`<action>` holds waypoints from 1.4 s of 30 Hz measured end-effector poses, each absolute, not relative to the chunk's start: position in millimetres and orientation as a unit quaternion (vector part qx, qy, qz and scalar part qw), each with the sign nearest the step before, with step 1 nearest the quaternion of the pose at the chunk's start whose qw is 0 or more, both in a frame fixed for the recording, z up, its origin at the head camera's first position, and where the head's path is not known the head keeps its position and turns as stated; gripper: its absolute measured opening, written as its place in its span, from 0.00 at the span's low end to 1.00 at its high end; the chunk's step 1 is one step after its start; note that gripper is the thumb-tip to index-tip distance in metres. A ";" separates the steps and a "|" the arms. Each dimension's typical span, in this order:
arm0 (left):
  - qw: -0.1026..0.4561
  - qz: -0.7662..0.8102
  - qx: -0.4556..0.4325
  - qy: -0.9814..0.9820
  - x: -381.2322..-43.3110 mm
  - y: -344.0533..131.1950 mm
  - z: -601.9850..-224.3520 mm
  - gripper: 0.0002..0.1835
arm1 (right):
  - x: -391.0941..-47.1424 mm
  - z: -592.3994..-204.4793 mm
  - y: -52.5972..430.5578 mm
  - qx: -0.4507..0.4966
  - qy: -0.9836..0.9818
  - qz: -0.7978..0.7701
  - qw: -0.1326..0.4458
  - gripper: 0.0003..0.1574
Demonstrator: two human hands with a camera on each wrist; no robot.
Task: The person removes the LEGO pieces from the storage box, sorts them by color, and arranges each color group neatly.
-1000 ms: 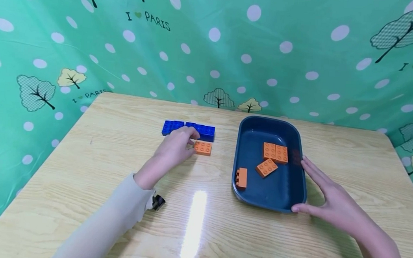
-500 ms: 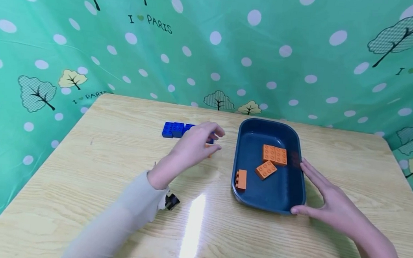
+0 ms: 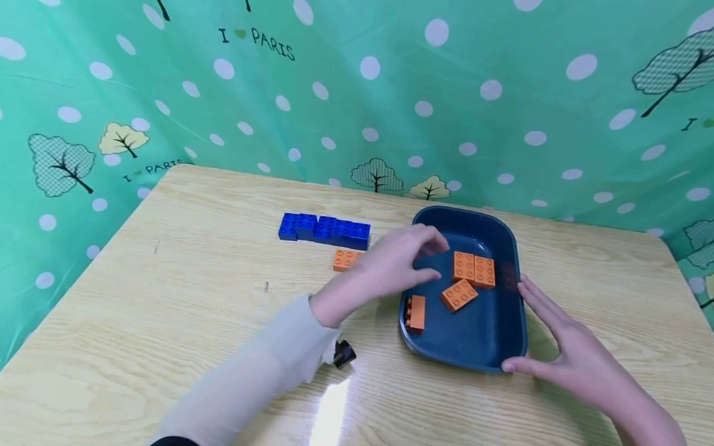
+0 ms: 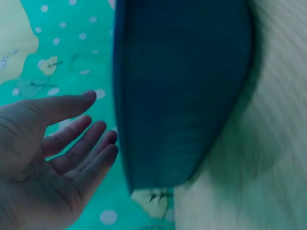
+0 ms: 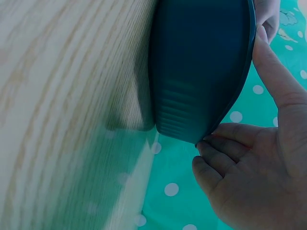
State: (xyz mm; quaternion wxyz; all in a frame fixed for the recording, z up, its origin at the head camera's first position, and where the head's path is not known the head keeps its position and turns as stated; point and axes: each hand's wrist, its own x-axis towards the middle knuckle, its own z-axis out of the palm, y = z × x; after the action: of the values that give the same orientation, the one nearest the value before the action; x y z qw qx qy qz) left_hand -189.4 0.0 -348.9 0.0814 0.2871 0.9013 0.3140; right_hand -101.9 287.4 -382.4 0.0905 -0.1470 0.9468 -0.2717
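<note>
My left hand point(image 3: 394, 263) hovers above the left rim of a dark blue tray point(image 3: 472, 339), fingers apart and loosely bent. In the left wrist view, that hand point(image 4: 57, 158) holds nothing and is beside the tray's wall point(image 4: 182, 96). My right hand point(image 3: 576, 349) touches the tray's right side with straight fingers and thumb spread along the rim. Inside the tray lie several orange toy bricks point(image 3: 459, 295), one of them on its side point(image 3: 415, 313) near the left wall. Another orange brick point(image 3: 345, 260) lies on the table, partly hidden by my left hand.
A row of blue toy bricks point(image 3: 332, 230) lies behind the lone orange brick on the wooden table point(image 3: 161, 306). At the table's back edge hangs a green dotted cloth point(image 3: 341, 79). Black straps or mounts point(image 3: 344, 354) show at the wrist.
My left hand has moved right, from the orange brick on the table to over the tray's left rim, carrying nothing. That brick stays on the table. The right hand keeps its place.
</note>
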 end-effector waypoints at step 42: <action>0.034 0.419 0.247 0.873 -184.5 -21.5 -346.1 0.18 | -98.6 -383.1 286.2 -0.148 0.949 -0.265 0.085 0.73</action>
State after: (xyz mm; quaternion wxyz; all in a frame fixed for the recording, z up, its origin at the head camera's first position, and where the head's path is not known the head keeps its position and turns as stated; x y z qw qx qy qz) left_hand -184.5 -21.5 -346.1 0.0341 0.2469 0.8733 0.4185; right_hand -98.6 286.2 -383.1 0.0853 -0.1484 0.9491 -0.2645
